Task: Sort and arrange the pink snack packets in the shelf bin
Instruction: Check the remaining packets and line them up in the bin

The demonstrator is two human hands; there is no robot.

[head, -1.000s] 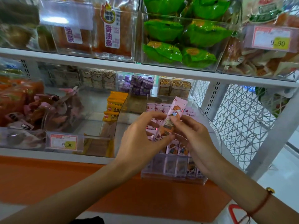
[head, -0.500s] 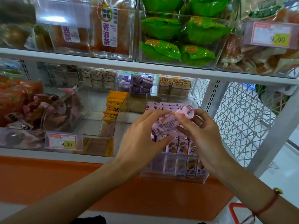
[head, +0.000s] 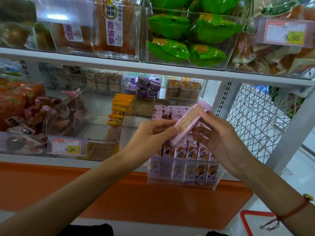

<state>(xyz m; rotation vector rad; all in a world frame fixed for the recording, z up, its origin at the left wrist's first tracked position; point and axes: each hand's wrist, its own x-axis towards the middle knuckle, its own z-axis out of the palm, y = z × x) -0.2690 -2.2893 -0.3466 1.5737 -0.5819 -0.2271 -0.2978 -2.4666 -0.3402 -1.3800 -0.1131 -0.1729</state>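
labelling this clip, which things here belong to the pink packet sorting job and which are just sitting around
Part of the job:
- long pink snack packet, held tilted by the left hand and right hand
- upright pink cartoon-print packets
- clear plastic shelf bin holding them

Just lying about:
- green snack bags
- yellow packets
- purple boxes
- 9.90 price tag

Light: bright, even and soft.
Shadows: faint; dimmer under the upper shelf [head: 153,65].
Glare: a white patch lay on the clear tag holder [head: 64,16] at top left; sheen showed on the green packets [head: 196,31].
Blur: the frame was slightly soft, left bins haziest.
Distortion: shelf lines bowed and tilted near the edges.
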